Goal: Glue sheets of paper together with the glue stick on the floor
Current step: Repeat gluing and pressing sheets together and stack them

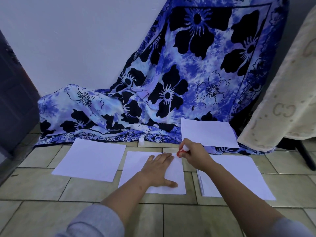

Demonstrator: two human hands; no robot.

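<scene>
On the floor, the left hand lies flat on the paper. The right hand grips the glue stick at its corner.

Matt white paper sheet; glossy tile floor; soft printed cloth.

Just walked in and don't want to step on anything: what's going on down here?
A person is gluing paper on the tiled floor. The left hand presses flat on the middle sheet; the right hand grips a red glue stick at that sheet's far right corner. A small white cap stands by the blue cloth. One single sheet lies to the left, a stack to the right.
</scene>
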